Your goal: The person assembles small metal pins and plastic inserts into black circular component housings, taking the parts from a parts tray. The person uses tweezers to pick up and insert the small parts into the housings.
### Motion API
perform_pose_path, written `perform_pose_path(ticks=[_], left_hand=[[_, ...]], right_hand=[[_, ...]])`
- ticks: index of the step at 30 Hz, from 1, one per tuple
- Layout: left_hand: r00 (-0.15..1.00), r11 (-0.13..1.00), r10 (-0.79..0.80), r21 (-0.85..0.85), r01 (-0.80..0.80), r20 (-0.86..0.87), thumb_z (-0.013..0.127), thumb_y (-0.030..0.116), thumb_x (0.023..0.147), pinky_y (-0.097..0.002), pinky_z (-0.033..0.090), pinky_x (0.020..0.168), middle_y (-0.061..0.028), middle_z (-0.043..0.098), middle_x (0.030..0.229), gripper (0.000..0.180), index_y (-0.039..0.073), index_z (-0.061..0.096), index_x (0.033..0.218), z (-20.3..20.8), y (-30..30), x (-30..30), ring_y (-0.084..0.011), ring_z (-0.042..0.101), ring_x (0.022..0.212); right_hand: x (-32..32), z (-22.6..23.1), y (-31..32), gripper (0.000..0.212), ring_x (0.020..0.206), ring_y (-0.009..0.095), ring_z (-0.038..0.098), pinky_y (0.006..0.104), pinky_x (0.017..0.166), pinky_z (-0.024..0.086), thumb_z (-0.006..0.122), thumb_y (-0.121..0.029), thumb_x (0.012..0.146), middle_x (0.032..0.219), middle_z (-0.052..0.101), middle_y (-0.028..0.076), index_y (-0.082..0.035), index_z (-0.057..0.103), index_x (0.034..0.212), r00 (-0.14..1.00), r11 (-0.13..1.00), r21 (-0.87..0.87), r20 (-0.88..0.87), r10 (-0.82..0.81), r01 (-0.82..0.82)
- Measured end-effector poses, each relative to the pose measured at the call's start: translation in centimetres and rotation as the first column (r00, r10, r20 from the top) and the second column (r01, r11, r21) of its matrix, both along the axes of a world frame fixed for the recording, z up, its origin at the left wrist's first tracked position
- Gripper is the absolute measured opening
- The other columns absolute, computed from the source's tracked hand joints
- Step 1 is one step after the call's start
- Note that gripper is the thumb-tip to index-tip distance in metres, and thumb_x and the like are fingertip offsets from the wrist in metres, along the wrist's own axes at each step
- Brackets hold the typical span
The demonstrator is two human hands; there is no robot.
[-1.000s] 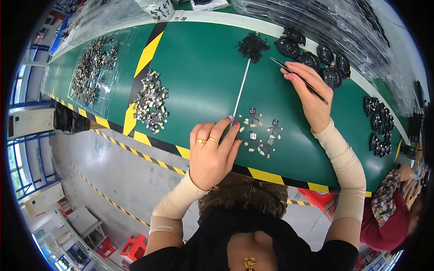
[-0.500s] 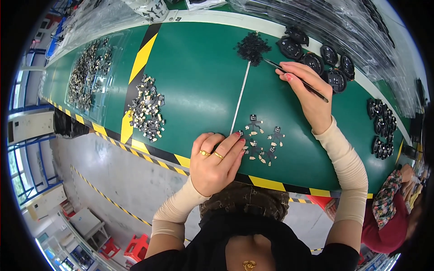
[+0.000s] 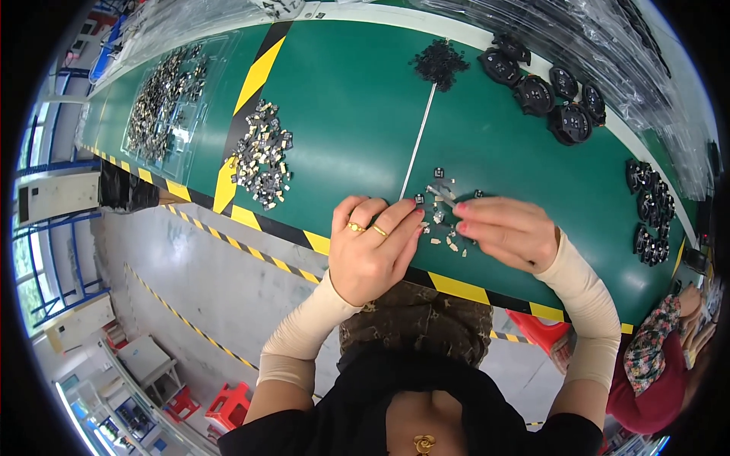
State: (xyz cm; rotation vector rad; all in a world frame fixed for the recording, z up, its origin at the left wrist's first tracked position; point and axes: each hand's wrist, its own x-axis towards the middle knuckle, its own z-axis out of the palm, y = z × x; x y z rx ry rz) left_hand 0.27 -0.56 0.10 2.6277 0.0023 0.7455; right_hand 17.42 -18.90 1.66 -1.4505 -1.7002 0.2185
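Note:
My left hand (image 3: 372, 247) rests near the table's front edge, thumb and fingers drawn together. Its fingertips hold a small black square part with a pale tab (image 3: 419, 199). Facing it, my right hand (image 3: 511, 230) is closed round slim dark tweezers (image 3: 442, 197), blurred by motion, their tip slanting toward my left fingertips. Between the hands lie several similar small parts, one at the back (image 3: 439, 173) and some partly covered by my right fingers. A pile of tiny black pieces (image 3: 439, 64) sits farther back at a white line on the green table.
Round black housings (image 3: 534, 96) stand at the back right, and smaller black assemblies (image 3: 651, 213) at the far right. To the left are a heap of small parts (image 3: 261, 156) and a clear tray (image 3: 181, 144) filled with more. Another person's sleeve (image 3: 654, 342) shows at lower right.
My right hand has come from the black pile down to the small parts, bringing the tweezers close to my left hand. My left hand keeps nearly the same place. The whole view has shifted slightly.

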Motion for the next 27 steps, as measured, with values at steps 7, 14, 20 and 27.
perform_pose_path(ticks=[7,14,20,27], left_hand=[[1.0,1.0,0.006,0.003,-0.006,-0.016,0.075,0.005,0.072,-0.0391,0.042,0.084,0.0017,0.069,0.106,0.024,0.008,0.073,0.097,-0.12,0.11,-0.17,-0.0196,0.056,0.088],[1.0,0.999,0.008,0.033,-0.007,-0.03,0.076,0.006,0.072,-0.0409,0.042,0.088,0.0019,0.069,0.11,0.026,0.008,0.074,0.098,-0.3,0.17,-0.34,-0.0187,0.056,0.089],[0.998,0.991,-0.015,0.129,0.023,-0.066,0.075,0.01,0.074,-0.0423,0.042,0.095,-0.0003,0.069,0.114,0.026,0.007,0.074,0.1,0.16,0.31,-0.53,-0.0184,0.056,0.094],[0.997,0.993,-0.049,0.107,0.054,-0.054,0.076,0.009,0.072,-0.0414,0.042,0.096,-0.0005,0.069,0.114,0.029,0.008,0.073,0.101,0.14,0.31,-0.51,-0.0176,0.057,0.09]], right_hand=[[-0.21,-1.02,0.19,0.037,0.096,0.034,0.068,0.0374,0.078,0.06,0.075,0.006,0.07,0.111,0.065,0.02,0.006,0.067,0.106,0.996,0.997,0.018,0.051,0.071,-0.072],[-0.19,-0.75,0.53,0.033,0.096,0.034,0.069,0.0379,0.077,0.06,0.075,0.004,0.071,0.11,0.065,0.02,0.007,0.067,0.103,0.993,0.996,-0.015,0.075,0.091,-0.09],[-0.72,-0.78,0.43,0.036,0.092,0.036,0.07,0.0384,0.076,0.06,0.071,0.009,0.07,0.111,0.066,0.019,0.004,0.066,0.105,1.0,0.999,-0.037,-0.01,0.019,-0.019],[-0.81,-0.47,0.84,0.035,0.088,0.031,0.07,0.0357,0.072,0.06,0.074,0.007,0.07,0.107,0.066,0.017,0.005,0.066,0.104,0.998,0.999,-0.005,0.045,-0.035,0.035]])
